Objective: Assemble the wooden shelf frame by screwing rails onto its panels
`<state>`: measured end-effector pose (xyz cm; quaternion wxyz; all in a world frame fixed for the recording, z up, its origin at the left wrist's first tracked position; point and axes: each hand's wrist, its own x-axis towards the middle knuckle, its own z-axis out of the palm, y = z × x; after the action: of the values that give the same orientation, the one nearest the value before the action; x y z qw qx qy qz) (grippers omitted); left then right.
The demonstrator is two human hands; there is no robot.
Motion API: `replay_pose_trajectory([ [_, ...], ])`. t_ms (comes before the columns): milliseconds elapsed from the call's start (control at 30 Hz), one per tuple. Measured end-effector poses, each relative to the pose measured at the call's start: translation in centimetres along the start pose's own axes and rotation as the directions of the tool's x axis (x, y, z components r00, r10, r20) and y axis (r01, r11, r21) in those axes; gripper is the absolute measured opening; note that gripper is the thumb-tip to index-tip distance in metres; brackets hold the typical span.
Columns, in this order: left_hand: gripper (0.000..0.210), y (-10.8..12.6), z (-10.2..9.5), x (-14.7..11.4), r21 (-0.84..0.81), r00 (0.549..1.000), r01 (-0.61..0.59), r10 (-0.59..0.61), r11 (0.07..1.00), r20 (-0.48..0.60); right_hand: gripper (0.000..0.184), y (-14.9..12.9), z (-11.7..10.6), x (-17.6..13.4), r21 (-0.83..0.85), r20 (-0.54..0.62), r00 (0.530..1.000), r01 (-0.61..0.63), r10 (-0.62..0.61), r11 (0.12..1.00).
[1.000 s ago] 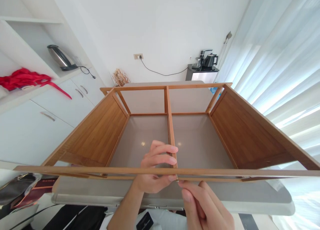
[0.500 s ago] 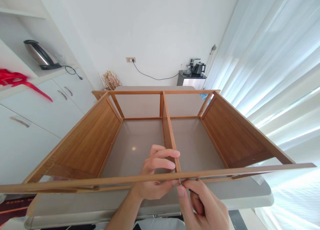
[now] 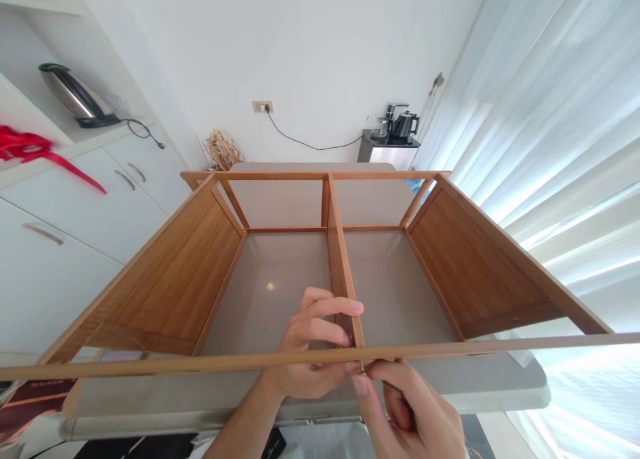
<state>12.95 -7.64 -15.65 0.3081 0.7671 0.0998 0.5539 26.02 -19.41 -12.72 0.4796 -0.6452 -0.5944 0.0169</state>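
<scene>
Grip of the right hand [image 3: 417, 409] is pinched on a small metal fastener [image 3: 363, 368] at the near rail [image 3: 200, 364]; the grip of the left hand [image 3: 300, 336] is clamped on the end of the centre divider [image 3: 341, 272], fingers over its edge, thumb close by the fastener. By the look of it, the wooden frame [image 3: 523, 254] is largely put together on the grey surface [image 3: 500, 382] — its far rail [image 3: 280, 176] meets the divider and both sides. This near joint seems unfinished, as the fastener juts from the rail; whether the rail's two ends are fixed cannot be told. Counted: one fastener, one divider, one near rail, one far rail and two side panels — the left panel [image 3: 173, 272] and the right panel [image 3: 475, 259].
</scene>
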Motion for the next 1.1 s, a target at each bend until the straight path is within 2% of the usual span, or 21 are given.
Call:
replay_pose_trajectory([
  [267,0.023,0.4,-0.1,1.0,0.058,0.997,-0.075,0.074,0.995,0.011,0.027,-0.2,-0.5,-0.6,0.145,0.035,0.988,-0.154,0.150,0.977],
  [467,0.024,0.7,-0.1,0.9,0.044,0.999,-0.038,0.038,0.998,0.004,0.034,-0.1,-2.0,-1.9,0.249,0.057,0.976,-0.219,0.212,0.943],
  [633,0.024,0.8,0.0,0.7,0.043,1.000,-0.029,0.028,0.999,0.007,0.027,0.5,-2.3,-2.5,0.305,0.135,0.979,-0.185,0.150,0.934],
  [733,0.025,0.9,0.0,0.6,0.051,1.000,-0.015,0.015,0.999,0.010,0.024,0.2,-2.0,-2.9,0.378,0.129,0.981,-0.181,0.142,0.908],
  [833,0.026,0.9,-0.1,0.5,0.055,1.000,-0.001,0.000,0.998,0.019,0.018,-0.4,-1.9,-3.1,0.352,0.121,0.965,-0.261,0.234,0.899],
  [1000,0.025,0.9,-0.2,0.5,0.069,1.000,0.008,-0.009,0.998,0.020,0.033,-0.9,-2.4,-2.9,0.236,0.116,0.958,-0.285,0.264,0.929],
  [1100,0.027,1.0,-0.2,0.4,0.064,1.000,0.016,-0.017,0.998,0.022,0.022,-1.0,-2.7,-2.5,0.173,0.139,0.943,-0.322,0.301,0.931],
])
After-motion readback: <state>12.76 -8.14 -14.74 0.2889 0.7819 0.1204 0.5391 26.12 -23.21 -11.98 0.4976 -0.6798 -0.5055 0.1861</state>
